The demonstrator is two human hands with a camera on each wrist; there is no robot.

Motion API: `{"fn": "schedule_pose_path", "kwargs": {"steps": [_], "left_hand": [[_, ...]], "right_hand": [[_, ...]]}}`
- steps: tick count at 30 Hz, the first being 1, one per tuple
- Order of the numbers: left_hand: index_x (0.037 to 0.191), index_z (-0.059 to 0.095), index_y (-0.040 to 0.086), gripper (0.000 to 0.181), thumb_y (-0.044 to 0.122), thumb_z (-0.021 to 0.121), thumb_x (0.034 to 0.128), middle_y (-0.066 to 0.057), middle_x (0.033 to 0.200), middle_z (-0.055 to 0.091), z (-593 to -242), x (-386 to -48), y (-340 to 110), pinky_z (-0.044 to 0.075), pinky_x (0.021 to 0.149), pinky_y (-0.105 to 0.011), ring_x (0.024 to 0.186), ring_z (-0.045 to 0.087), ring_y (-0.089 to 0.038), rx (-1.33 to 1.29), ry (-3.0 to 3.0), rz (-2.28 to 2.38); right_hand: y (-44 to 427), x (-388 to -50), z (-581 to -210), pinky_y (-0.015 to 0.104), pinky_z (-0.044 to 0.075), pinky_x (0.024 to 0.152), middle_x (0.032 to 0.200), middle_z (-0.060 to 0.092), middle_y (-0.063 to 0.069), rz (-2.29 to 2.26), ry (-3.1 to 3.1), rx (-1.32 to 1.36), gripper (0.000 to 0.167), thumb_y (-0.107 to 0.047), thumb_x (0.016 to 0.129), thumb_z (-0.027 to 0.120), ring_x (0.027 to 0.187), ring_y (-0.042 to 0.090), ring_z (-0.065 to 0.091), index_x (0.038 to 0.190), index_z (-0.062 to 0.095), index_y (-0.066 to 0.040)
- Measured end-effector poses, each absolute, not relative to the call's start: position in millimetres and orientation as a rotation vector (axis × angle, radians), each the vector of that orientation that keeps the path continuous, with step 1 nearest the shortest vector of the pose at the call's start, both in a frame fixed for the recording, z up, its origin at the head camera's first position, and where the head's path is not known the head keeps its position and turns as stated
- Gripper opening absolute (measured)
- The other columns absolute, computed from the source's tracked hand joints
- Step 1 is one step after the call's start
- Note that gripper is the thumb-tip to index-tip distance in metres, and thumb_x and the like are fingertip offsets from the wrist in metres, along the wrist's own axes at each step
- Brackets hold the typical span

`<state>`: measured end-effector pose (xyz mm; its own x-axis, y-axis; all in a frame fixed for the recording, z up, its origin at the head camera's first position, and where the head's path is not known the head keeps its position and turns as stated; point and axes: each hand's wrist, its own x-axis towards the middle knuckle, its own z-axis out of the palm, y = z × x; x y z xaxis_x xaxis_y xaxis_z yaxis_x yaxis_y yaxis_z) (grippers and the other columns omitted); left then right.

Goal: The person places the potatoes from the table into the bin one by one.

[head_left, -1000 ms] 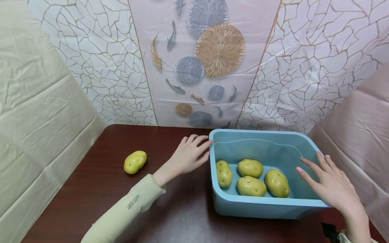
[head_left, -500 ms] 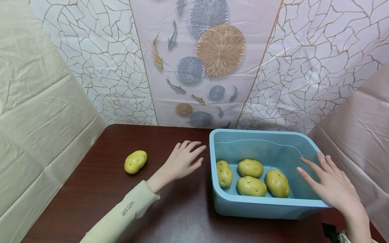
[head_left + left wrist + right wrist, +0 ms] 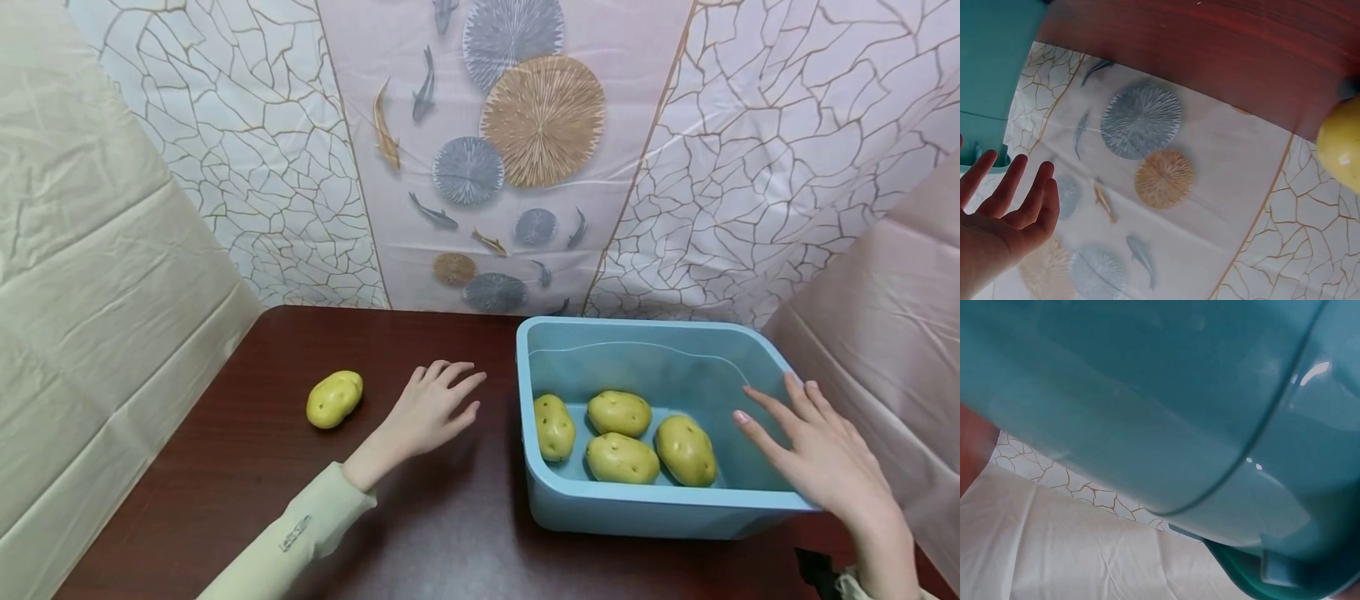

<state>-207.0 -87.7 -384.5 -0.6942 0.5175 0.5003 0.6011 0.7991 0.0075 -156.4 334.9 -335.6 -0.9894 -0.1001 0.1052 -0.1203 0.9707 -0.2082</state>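
Observation:
In the head view my left hand [image 3: 420, 414] hovers over the table between a lone potato and the bin, fingers loosely spread and holding nothing. That yellow potato [image 3: 334, 400] lies on the table to the left of the hand; part of a potato [image 3: 1342, 147] also shows at the right edge of the left wrist view. My right hand [image 3: 828, 454] rests on the right rim of a blue plastic bin [image 3: 622, 507], fingers extended. Inside the bin lie several potatoes, among them a potato [image 3: 686, 451] nearest that hand. The right wrist view shows mostly the bin's wall [image 3: 1147, 394].
The dark reddish-brown table [image 3: 247, 492] stands against a patterned cloth backdrop [image 3: 480, 242]. A pale cloth [image 3: 97, 333] hangs on the left, and a pinkish cloth [image 3: 892, 308] hangs close to the bin's right side.
My left hand has moved away from the bin's left rim, leftward and slightly nearer to me, toward the lone potato. The right hand, bin and potatoes stay put.

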Motion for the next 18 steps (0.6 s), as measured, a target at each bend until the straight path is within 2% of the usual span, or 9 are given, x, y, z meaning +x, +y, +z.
{"fn": "schedule_pose_path", "kwargs": {"steps": [18], "left_hand": [[0.117, 0.059, 0.019, 0.036, 0.028, 0.057, 0.0817, -0.004, 0.116, 0.058, -403, -201, -108, 0.042, 0.076, -0.040, 0.100, 0.052, -0.022, -0.792, -2.519, -0.204]], "right_hand": [[335, -157, -337, 0.070, 0.009, 0.088, 0.143, -0.001, 0.033, 0.332, -3.025, 0.173, 0.063, -0.049, 0.091, 0.035, 0.130, 0.049, -0.011, 0.135, 0.036, -0.004]]}}
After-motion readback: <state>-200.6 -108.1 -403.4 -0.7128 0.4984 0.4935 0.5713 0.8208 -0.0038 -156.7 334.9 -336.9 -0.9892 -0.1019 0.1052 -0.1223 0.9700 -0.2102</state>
